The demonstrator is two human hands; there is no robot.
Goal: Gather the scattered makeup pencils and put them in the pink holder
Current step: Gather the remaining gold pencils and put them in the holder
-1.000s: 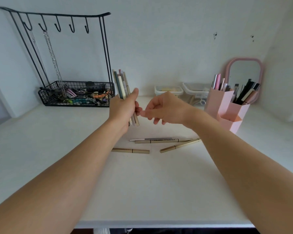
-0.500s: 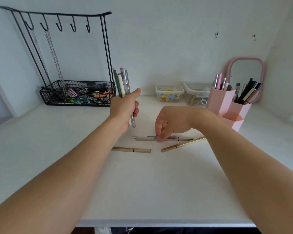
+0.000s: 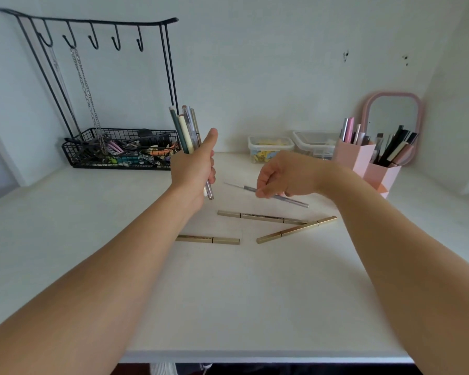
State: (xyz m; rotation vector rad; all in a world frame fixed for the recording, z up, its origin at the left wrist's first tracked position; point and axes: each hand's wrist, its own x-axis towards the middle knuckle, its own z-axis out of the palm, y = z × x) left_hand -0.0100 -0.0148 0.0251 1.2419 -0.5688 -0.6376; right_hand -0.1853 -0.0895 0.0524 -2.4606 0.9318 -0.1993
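My left hand (image 3: 194, 169) grips an upright bundle of makeup pencils (image 3: 186, 128) above the middle of the white table (image 3: 228, 307). My right hand (image 3: 284, 175) pinches a thin silver pencil (image 3: 293, 200), lifted slightly off the table and lying nearly level. Three gold pencils lie below the hands: one on the left (image 3: 207, 239), one in the middle (image 3: 260, 217), one slanted on the right (image 3: 297, 230). The pink holder (image 3: 363, 162) stands at the back right, with several pens and brushes in it.
A black wire rack (image 3: 119, 158) with hooks and a basket of small items stands at the back left. Two clear plastic boxes (image 3: 270, 148) sit against the wall. A pink-framed mirror (image 3: 393, 117) leans behind the holder. The table's front edge runs along the bottom.
My right hand went down to the pencils on the table, pinched the silver one and lifted it. My left hand kept its bundle almost still.
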